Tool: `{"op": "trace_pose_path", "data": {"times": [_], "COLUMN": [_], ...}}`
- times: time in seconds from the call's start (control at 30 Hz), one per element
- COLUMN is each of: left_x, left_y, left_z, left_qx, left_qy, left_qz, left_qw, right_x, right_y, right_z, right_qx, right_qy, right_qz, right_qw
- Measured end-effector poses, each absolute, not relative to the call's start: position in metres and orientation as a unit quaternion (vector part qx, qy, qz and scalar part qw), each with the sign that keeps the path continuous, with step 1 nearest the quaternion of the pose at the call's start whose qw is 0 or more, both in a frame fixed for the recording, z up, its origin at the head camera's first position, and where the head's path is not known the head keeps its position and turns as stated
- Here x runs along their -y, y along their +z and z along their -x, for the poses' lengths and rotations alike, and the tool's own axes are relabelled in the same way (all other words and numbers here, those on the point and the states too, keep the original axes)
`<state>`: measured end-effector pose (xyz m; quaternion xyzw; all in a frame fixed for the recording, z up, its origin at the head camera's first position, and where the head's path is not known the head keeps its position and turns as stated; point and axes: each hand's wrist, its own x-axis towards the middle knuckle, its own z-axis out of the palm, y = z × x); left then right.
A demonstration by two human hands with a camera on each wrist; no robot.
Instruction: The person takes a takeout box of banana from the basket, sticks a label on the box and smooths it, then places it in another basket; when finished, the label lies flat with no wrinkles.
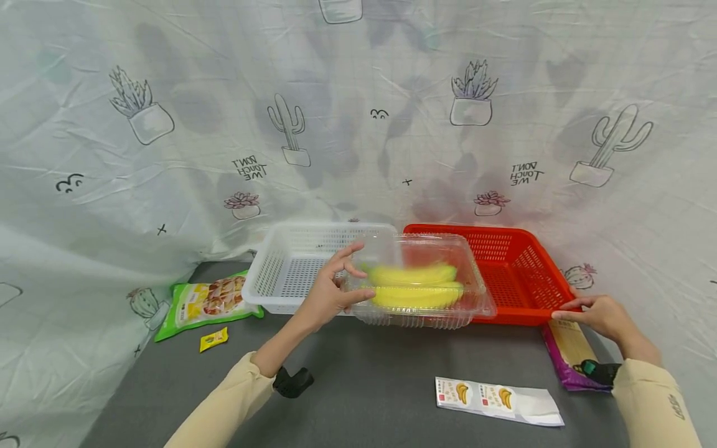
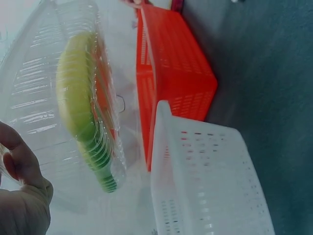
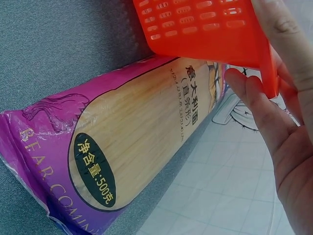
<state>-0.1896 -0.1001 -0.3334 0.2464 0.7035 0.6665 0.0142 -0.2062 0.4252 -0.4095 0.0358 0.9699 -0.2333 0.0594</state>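
My left hand [image 1: 330,286] grips the left side of a clear plastic clamshell box [image 1: 476,298] with yellow bananas [image 1: 417,296] inside. The box is held up over the neighbouring ends of a white basket [image 1: 263,264] and a red basket [image 1: 538,261]. In the left wrist view the bananas [image 2: 76,88] show green ends through the ribbed plastic. On the far right, my right hand [image 1: 602,317] pinches the red basket's near right corner, thumb and fingers on either side of the rim [image 3: 268,73] in the right wrist view.
A purple spaghetti pack [image 3: 132,142] lies under the red basket's corner. Banana-printed labels [image 1: 498,401] lie at the front of the grey table [image 1: 364,386]. On the left are a green snack bag [image 1: 210,302] and a small yellow packet [image 1: 214,340]. A printed curtain [image 1: 358,143] hangs behind.
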Motion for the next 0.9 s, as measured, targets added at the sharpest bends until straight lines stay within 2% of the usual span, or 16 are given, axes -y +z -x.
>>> {"op": "trace_pose_path", "data": {"times": [0.2,0.53,0.9], "left_x": [0.102,0.096,0.107], "left_y": [-0.352,-0.356,-0.378], "left_z": [0.180,0.150,0.126], "left_qx": [-0.701,-0.691,-0.659], "left_qy": [0.667,0.673,0.689], "left_qz": [-0.254,-0.265,-0.302], "left_qw": [0.007,0.010,-0.023], "right_x": [-0.426,-0.428,-0.428], "right_y": [-0.407,-0.409,-0.410], "right_z": [0.205,0.206,0.208], "right_qx": [-0.969,-0.969,-0.969], "right_qy": [-0.235,-0.234,-0.235], "right_qz": [-0.043,-0.043,-0.033], "right_qw": [0.063,0.061,0.063]}}
